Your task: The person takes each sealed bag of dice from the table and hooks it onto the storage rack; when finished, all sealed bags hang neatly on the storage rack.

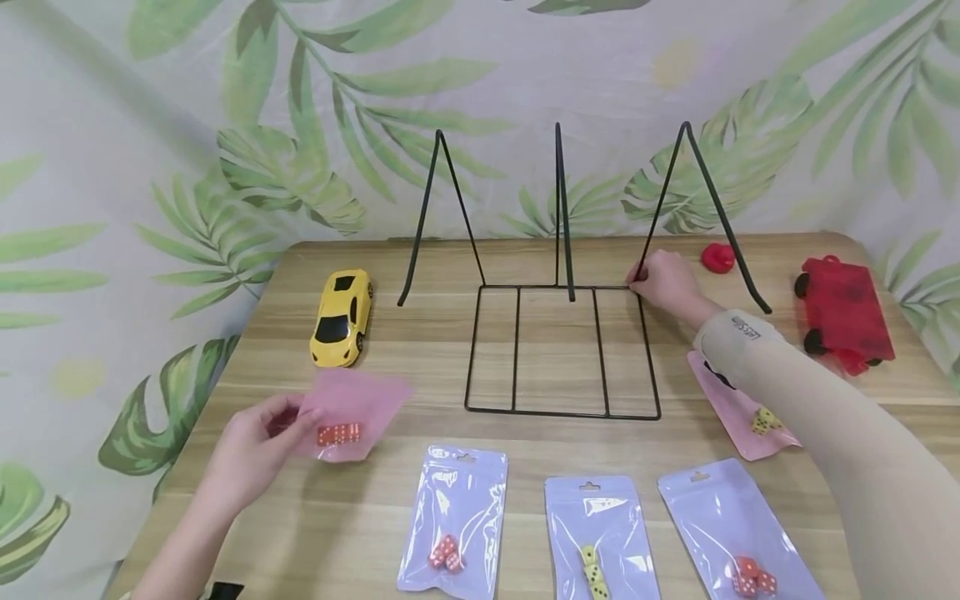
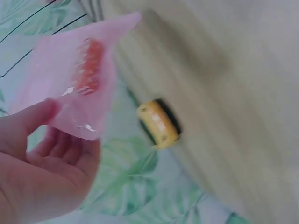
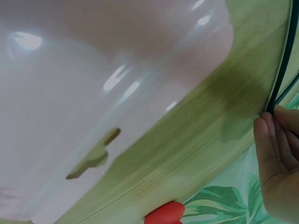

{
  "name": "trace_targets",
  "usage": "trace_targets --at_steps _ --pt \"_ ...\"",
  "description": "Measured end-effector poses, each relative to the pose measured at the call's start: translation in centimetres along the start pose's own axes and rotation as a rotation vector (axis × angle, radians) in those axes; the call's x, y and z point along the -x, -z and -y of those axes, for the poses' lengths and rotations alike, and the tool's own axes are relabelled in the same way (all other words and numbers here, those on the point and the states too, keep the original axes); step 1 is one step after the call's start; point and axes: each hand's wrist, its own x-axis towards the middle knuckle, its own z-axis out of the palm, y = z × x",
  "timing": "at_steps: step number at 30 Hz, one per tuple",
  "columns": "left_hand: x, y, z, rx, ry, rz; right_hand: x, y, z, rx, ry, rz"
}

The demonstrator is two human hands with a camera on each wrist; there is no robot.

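My left hand (image 1: 251, 454) pinches a pink zip pouch (image 1: 360, 400) by its edge, thumb on one side. Red dice (image 1: 339, 434) lie in a row inside it. In the left wrist view the pouch (image 2: 51, 77) tilts away from the hand (image 2: 56, 172). With thumb and fingertips my right hand (image 1: 671, 283) grips the back right corner of a black wire rack (image 1: 515, 358), where an upright meets the base. The right wrist view shows these fingers pinching the black wire (image 3: 283, 60). The rack's base lies on the table, with three bent hooks rising from it.
A yellow toy car (image 1: 343, 318) stands back left. Toward the right are a red toy vehicle (image 1: 847, 308), a small red object (image 1: 717, 257) and a pink pouch (image 1: 738, 417) partly under my right forearm. Pale purple dice pouches (image 1: 457, 492) lie along the front of the wooden table (image 1: 405, 350).
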Motion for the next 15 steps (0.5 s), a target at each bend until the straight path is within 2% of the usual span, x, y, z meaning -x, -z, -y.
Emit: trace_targets --at_steps 3,5,8,10,12,15 --pt "0.6 0.1 -1.9 0.153 -0.077 -0.125 0.0 0.0 -0.1 0.001 -0.009 0.004" --pt "0.9 -0.3 -3.5 0.322 -0.164 -0.183 -0.1 0.0 -0.2 -0.001 -0.01 0.003" --pt "1.0 -1.0 -5.9 0.587 -0.317 -0.19 -0.1 -0.1 -0.2 0.0 -0.004 -0.001" --pt "0.8 -1.5 -7.4 0.707 -0.37 -0.165 -0.1 -0.1 -0.3 -0.001 -0.004 -0.004" --pt "0.5 -1.8 -8.6 0.75 -0.341 -0.14 0.0 -0.1 -0.2 -0.005 -0.003 -0.004" --pt "-0.2 -2.1 -9.8 0.731 -0.238 -0.128 0.0 -0.1 0.0 -0.007 -0.007 -0.004"
